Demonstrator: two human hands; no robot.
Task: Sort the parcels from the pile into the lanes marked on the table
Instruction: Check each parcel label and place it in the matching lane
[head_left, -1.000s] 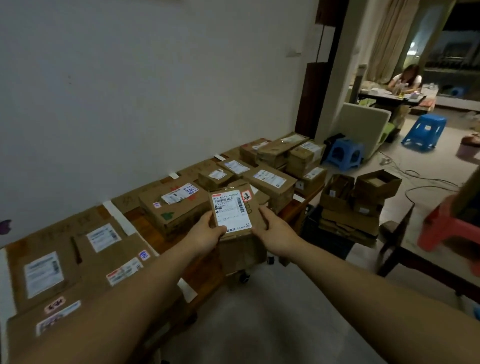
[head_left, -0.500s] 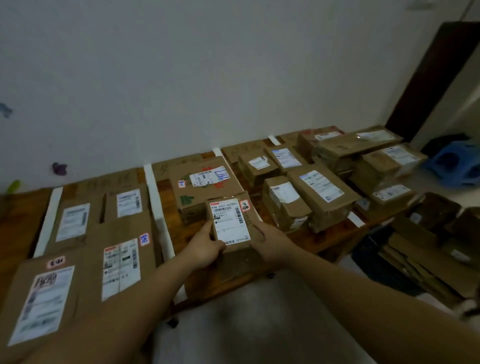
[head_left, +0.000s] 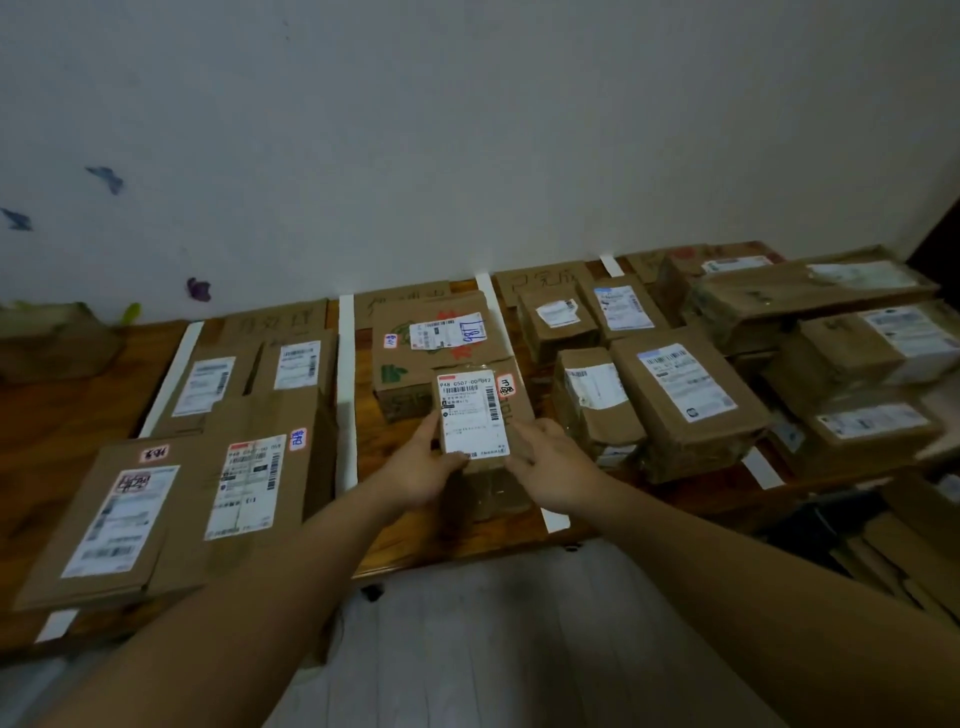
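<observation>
I hold a small brown parcel (head_left: 480, 415) with a white shipping label on top, over the middle lane of the wooden table (head_left: 62, 431). My left hand (head_left: 423, 467) grips its left side and my right hand (head_left: 545, 462) grips its right side. Just behind it lies a larger box (head_left: 431, 332) with red and green marks. White tape strips (head_left: 347, 395) divide the table into lanes. The pile of parcels (head_left: 810, 353) fills the right end of the table. Whether the held parcel touches the table I cannot tell.
Several flat cardboard parcels (head_left: 244, 447) lie in the left lane. Two stacks of small boxes (head_left: 675, 395) stand in the lane to the right of my hands. Folded cartons (head_left: 914, 540) lie on the floor at the right. A white wall backs the table.
My view has swung left from the room to the table. Both hands have carried the small parcel in over the middle lane, in front of the marked box.
</observation>
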